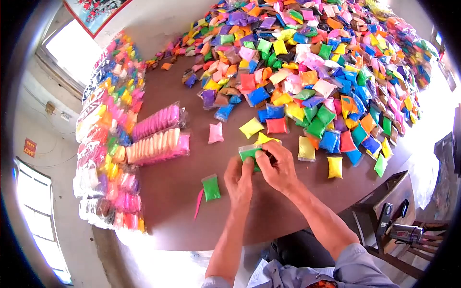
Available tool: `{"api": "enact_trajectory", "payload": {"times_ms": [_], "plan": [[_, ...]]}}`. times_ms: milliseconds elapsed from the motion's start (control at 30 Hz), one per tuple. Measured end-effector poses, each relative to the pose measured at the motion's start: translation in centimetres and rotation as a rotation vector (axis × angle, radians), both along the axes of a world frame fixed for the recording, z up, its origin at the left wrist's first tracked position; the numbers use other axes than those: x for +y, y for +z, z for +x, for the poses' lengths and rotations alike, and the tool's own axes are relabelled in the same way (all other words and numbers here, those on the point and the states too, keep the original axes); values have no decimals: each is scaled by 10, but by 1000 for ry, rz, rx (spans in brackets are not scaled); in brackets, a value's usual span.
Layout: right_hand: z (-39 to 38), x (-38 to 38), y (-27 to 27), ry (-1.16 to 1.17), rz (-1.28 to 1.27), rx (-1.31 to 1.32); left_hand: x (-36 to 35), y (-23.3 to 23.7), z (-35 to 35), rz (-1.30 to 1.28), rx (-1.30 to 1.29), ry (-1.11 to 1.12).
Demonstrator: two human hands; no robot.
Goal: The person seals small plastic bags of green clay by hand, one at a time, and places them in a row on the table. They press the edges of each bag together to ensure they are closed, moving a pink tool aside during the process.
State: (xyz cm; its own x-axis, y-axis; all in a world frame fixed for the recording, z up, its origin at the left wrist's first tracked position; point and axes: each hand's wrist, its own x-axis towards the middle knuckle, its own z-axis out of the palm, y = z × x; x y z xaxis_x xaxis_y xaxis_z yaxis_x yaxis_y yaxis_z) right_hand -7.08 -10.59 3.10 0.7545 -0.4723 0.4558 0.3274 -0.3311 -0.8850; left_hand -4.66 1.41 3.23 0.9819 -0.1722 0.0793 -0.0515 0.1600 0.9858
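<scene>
Between my hands is a small clear bag of green clay-like material [248, 152], its pale top strip facing left. My left hand [238, 181] grips its near left side with thumb and fingers. On the other side my right hand [277, 165] pinches it, thumb on the front. Just behind the fingers lies a yellow bag [265, 138], partly hidden. Another green bag [211, 187] lies flat to the left of my left hand, beside a thin pink tool-like strip [198, 204]. A pink bag [216, 132] rests farther back.
A large heap of colourful small bags [307, 72] covers the back and right of the brown table [168, 206]. Stacked packs [113, 139] line the left edge, with rows of pink bags [158, 121] and peach bags [153, 145] beside them. At lower right stands a wooden stool or drawer [374, 206] holding small devices.
</scene>
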Motion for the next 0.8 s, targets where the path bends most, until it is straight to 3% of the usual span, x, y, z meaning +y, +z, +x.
{"api": "enact_trajectory", "payload": {"times_ms": [167, 467, 700, 800], "plan": [[-69, 26, 7, 90, 33, 134, 38, 23, -58, 26, 110, -24], [-187, 77, -2, 120, 46, 98, 93, 7, -175, -38, 243, 0], [-224, 84, 2, 147, -14, 110, 97, 7, -208, 13, 263, 61], [-233, 84, 6, 133, 59, 118, 94, 16, -213, -84, 316, 15]]}}
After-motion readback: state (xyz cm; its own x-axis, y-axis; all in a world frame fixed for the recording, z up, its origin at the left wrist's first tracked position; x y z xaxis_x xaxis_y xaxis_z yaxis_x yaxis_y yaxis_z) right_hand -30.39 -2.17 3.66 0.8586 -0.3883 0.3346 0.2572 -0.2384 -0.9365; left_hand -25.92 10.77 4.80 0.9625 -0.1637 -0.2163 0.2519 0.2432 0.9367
